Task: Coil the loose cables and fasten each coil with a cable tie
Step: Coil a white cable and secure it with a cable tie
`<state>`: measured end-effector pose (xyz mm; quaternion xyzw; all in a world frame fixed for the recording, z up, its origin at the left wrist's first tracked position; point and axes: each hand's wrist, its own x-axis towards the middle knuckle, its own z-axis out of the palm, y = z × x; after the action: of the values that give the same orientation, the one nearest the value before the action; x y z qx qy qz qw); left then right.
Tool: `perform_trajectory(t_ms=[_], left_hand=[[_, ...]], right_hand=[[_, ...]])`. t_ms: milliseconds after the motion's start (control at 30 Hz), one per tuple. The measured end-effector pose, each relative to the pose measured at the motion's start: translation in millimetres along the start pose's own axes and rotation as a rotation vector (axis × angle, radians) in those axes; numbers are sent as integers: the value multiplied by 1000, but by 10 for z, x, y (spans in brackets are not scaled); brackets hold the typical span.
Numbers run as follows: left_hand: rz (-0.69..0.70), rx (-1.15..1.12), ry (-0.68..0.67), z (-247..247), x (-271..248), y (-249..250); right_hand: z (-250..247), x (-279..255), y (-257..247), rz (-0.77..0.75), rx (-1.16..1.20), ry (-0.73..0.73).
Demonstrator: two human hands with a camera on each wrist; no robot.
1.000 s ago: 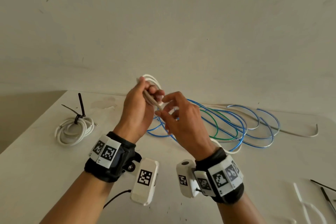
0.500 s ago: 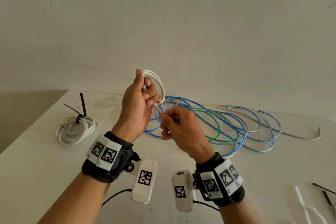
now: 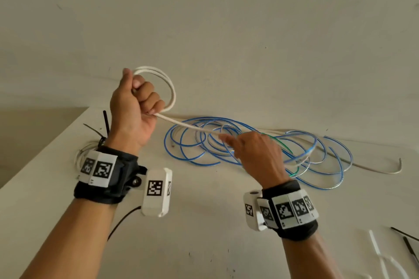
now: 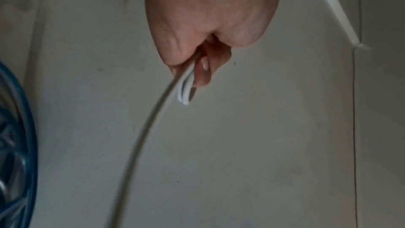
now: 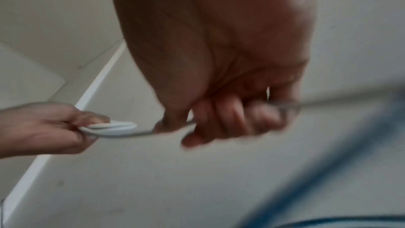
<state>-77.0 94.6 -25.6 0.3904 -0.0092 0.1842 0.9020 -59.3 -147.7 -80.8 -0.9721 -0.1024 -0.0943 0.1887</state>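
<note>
My left hand [image 3: 138,102] is raised above the white table [image 3: 204,233] and grips a small coil of white cable [image 3: 169,88], two or three loops wide. From that fist the white cable [image 3: 188,125] runs taut down to the right into my right hand [image 3: 251,152], whose fingers curl round it above the blue cables. In the right wrist view the right hand [image 5: 230,119] closes on the blurred strand, with the left hand [image 5: 54,127] and its coil [image 5: 114,127] at the left. The left wrist view shows the left hand [image 4: 197,58] clamping the white loops [image 4: 185,89].
A loose tangle of blue cables [image 3: 260,147] with a green strand [image 3: 282,142] lies behind my right hand. A tied white coil [image 3: 79,156] with a black cable tie [image 3: 105,124] sits at the left. Spare white ties [image 3: 376,247] and black ties [image 3: 408,247] lie front right. The table's left edge [image 3: 45,149] is close.
My left hand rose with the coil and shifted left. My right hand slid right and down along the white cable, pulling the strand taut between the two hands.
</note>
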Motion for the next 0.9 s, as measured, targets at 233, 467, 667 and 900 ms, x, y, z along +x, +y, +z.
perform_trajectory(t_ms=[233, 467, 667, 900], left_hand=[[241, 999, -582, 175, -314, -455], [-41, 911, -552, 257, -449, -779], [-69, 617, -361, 286, -357, -826], [-218, 283, -295, 268, -332, -687]], right_hand=[[-104, 75, 29, 132, 369, 129], [-261, -101, -286, -126, 837, 108], [-45, -168, -445, -122, 877, 321], [38, -167, -478, -315, 850, 243]])
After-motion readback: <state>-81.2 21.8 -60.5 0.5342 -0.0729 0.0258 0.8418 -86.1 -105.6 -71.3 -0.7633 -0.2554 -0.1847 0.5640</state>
